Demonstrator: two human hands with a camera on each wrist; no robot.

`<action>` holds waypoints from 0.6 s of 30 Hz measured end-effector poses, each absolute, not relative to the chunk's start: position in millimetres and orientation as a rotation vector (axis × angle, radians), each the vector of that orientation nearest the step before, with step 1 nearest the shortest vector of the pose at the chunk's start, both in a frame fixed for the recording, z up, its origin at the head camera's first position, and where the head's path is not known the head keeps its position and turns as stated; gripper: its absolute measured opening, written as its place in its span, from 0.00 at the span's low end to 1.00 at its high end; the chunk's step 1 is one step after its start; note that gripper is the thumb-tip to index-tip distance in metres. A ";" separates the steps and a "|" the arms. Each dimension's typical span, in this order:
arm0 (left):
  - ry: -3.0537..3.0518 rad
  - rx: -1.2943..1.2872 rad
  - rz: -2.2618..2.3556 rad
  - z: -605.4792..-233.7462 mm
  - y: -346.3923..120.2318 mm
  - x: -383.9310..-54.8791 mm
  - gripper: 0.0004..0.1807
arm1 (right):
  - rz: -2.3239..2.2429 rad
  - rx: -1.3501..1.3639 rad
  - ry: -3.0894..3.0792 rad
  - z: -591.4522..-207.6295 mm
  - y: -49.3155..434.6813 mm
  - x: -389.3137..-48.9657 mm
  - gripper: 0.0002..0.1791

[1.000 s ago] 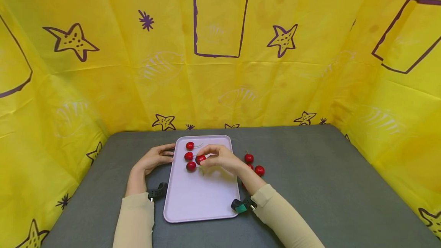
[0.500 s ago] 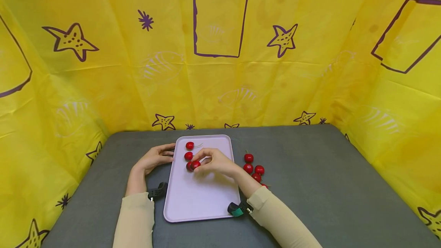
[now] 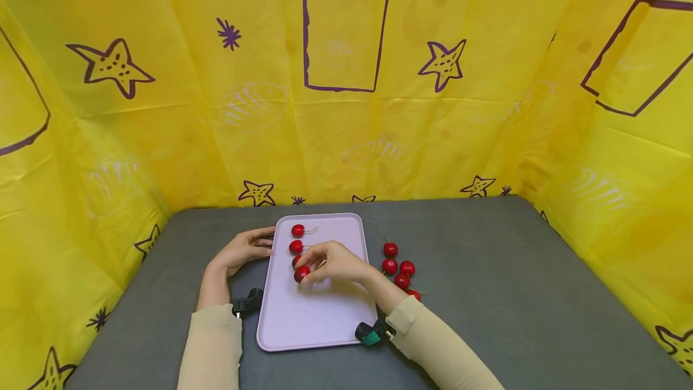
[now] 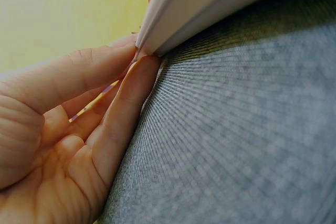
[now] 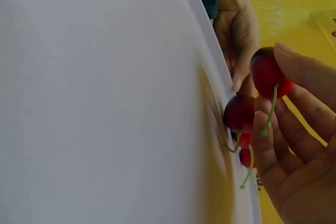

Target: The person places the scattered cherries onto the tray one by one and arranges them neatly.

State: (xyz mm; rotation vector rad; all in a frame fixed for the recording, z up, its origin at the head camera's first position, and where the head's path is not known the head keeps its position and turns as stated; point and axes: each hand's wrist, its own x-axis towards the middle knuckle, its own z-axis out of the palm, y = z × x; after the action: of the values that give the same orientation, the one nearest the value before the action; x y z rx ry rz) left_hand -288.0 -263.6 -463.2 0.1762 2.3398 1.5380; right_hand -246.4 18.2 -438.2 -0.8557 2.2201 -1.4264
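Observation:
A pale lilac tray [image 3: 314,325] lies on the table. My left hand [image 3: 246,250] rests beside its left edge, fingertips touching the outside of the rim [image 4: 178,3]. Between thumb and fingers my right hand [image 3: 338,262] pinches a dark red cherry [image 3: 301,274] low over the tray. In the right wrist view the held cherry [image 5: 266,71] has its green stem hanging down. A column of three cherries runs along the tray's left side: a top cherry [image 3: 298,230], a middle cherry [image 3: 295,247] and a third cherry [image 3: 296,261] partly hidden by my right fingers.
Several more cherries [image 3: 402,280] lie in a loose cluster on the grey table [image 3: 487,294], just right of the tray and beside my right forearm. A yellow printed cloth [image 3: 346,137] surrounds the table at the back and sides.
My right hand has carried the held cherry down and left, from beside the middle cherry to just below the third one. The left hand and tray have stayed put.

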 end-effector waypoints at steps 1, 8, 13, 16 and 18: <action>2.340 0.177 1.538 -463.2 -263.6 -287.9 0.41 | -1.420 -0.858 2.227 -438.7 17.2 -246.0 0.15; 2.340 0.196 1.535 -463.3 -264.0 -287.2 0.40 | -1.385 -0.848 2.257 -442.6 13.0 -243.5 0.16; 2.340 0.200 1.540 -463.5 -264.6 -287.1 0.40 | -1.378 -0.841 2.263 -441.9 12.2 -241.8 0.16; 2.334 0.204 1.547 -463.4 -264.8 -287.4 0.40 | -1.351 -0.848 2.284 -441.2 11.9 -241.0 0.16; 2.331 0.209 1.548 -463.2 -264.9 -287.5 0.40 | -1.336 -0.850 2.296 -441.1 11.7 -240.7 0.16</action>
State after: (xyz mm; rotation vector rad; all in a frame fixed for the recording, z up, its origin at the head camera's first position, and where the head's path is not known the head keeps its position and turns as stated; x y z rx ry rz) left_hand -287.5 -264.9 -463.2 0.2088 2.3313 1.5479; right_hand -240.7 11.7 -441.1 -0.8503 2.2956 -1.3361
